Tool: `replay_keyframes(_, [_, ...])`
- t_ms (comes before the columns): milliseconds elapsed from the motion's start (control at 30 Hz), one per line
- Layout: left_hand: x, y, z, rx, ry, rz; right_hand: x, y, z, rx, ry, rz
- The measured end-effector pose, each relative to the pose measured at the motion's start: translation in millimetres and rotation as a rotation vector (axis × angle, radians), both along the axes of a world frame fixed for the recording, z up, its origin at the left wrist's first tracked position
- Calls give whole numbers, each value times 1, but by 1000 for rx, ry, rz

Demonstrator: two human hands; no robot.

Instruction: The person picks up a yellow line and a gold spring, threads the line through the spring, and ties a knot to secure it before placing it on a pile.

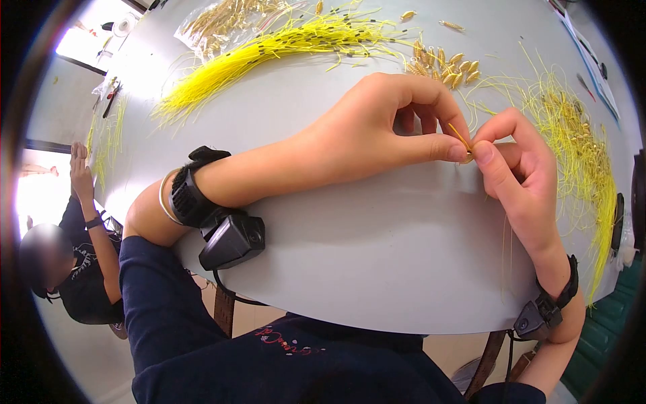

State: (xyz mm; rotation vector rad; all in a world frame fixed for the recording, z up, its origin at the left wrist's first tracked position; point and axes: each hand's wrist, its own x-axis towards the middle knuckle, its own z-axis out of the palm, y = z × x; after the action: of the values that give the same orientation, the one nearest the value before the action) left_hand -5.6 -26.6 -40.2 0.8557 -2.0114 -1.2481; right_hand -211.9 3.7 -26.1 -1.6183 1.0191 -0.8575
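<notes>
yellow strand (459, 136) and a small gold piece (465, 158) are what both hands are on right now, out over the right-hand part of the pale grey table (323, 256). the left hand (377, 124) has thumb and index fingertip closed together at the piece, with the other fingers curled in behind. the right hand (521, 168) is pinching at the same spot from the other side, thumb and index together, so the two sets of fingertips meet or nearly do. the piece is mostly covered by the fingers, so can't tell exactly how the strand sits on it.

just beyond the hands there's a loose pile of gold coils (444, 67), kinda ribbed looking, with a couple of strays further back. off to the left of that pile lies a big bright yellow bundle (249, 54) with dark bits dotted along one end, and behind it a clear plastic bag (222, 30) with more gold-brown stuff in it. over on the right, a tangle of yellow strands (572, 128) mixed with gold pieces runs down along the table edge.

both wrists have black straps with little black boxes on them. another person (87, 276) is over at the far left, arm raised by the table.
</notes>
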Motion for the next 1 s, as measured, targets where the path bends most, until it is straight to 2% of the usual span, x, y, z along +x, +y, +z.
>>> replay_keyframes(233, [0,0,0,-16,-10,-6,0,0,0,16,-4,9])
replay_keyframes(500, [0,-1,-2,-158,47,-32,1,0,0,19,-1,15])
replay_keyframes(600, [0,0,-1,-52,133,-32,0,0,0,18,18,19])
replay_keyframes(833, [0,0,0,-101,137,-41,-1,0,1,41,-8,14])
replay_keyframes(1000, [1,1,1,-41,117,-80,-2,0,1,43,-23,-11])
